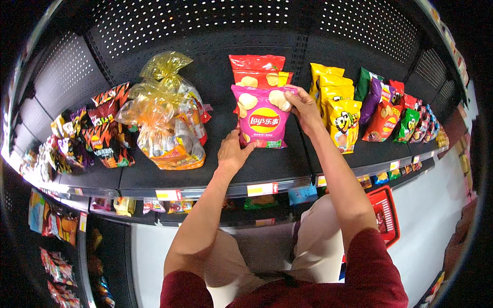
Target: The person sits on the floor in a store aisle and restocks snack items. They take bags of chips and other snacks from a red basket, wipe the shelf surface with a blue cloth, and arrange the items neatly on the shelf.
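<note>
A pink bag of Lay's potato chips (265,133) stands upright on the black shelf (154,179), its front facing me. My right hand (304,107) pinches its upper right corner between thumb and fingers. At the lower left edge, my left hand (235,151) grips the same bag, thumb along its bottom. Directly behind it are red chip bags (257,63), partly covered by the pink one.
Yellow snack bags (344,123) form a row at right, with more coloured bags beyond. Clear-wrapped bundles of snacks (173,134) and dark tiger-striped bags (104,138) stand at left. Price tags line the shelf edge. A red shopping basket (386,215) is below right.
</note>
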Action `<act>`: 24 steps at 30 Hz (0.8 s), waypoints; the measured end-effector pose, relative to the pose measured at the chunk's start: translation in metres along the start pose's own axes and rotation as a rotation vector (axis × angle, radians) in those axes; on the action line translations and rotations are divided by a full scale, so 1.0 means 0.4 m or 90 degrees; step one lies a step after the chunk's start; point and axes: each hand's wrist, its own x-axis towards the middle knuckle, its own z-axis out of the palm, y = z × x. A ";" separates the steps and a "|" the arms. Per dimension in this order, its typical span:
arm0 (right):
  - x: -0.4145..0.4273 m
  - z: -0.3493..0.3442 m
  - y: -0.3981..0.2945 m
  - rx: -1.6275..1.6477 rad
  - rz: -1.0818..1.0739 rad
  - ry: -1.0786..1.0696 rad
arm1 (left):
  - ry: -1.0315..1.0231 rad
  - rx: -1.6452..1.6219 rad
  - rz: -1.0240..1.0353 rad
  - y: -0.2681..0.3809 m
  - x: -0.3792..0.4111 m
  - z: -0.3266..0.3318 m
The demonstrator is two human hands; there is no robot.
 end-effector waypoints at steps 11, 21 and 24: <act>-0.152 -0.085 0.096 -0.502 0.029 -0.132 | -0.038 0.002 -0.022 0.011 -0.001 0.005; -0.138 -0.072 0.153 -0.544 -0.149 -0.137 | -0.023 0.004 -0.040 0.033 -0.005 0.007; -0.131 -0.076 0.161 -0.545 -0.154 -0.137 | -0.019 0.008 -0.048 0.033 -0.008 0.011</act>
